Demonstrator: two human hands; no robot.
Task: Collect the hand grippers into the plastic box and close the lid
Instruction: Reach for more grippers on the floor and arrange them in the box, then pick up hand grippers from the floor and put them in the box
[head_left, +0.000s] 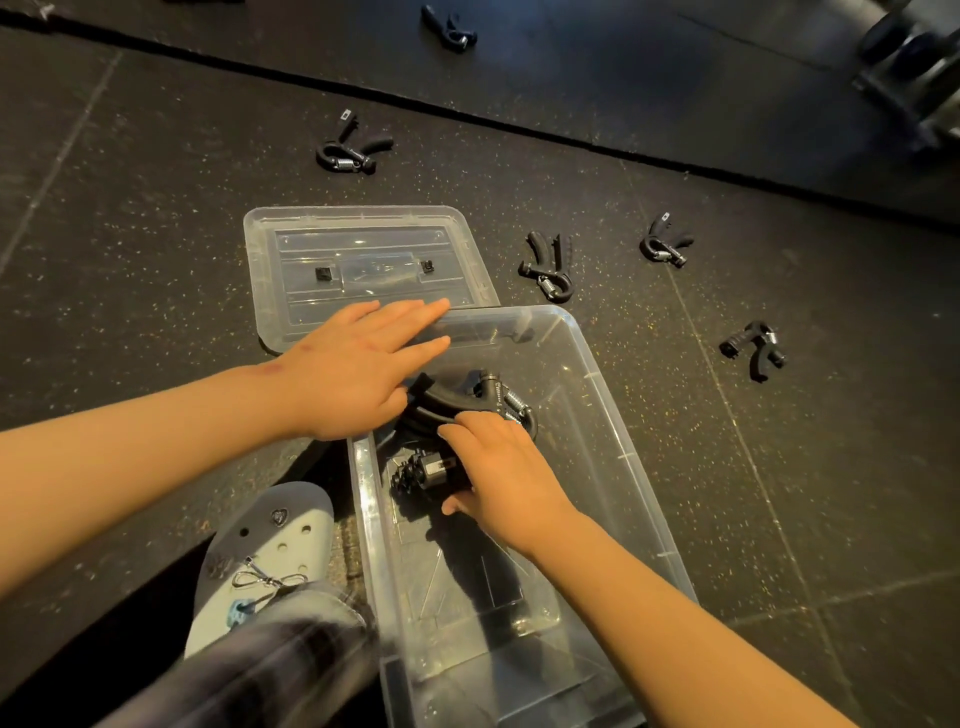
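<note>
— Where's the box (615, 410)?
— Open on the floor (156, 234). The lid (363, 244) lies flat at its 11 o'clock, against the far corner.
— And the hands?
— The right hand (501, 480) is inside the box, fingers and thumb curled round one gripper (426, 472). A second gripper (467, 399) lies just past it at 12. The left hand (353, 370) is flat with straight fingers and holds nothing, over the far-left rim. Whether it presses down, I can't tell.
— Anything else?
— Five loose grippers (548, 267) lie scattered from 11 round to 3. A shoe (270, 540) sits at 9.
</note>
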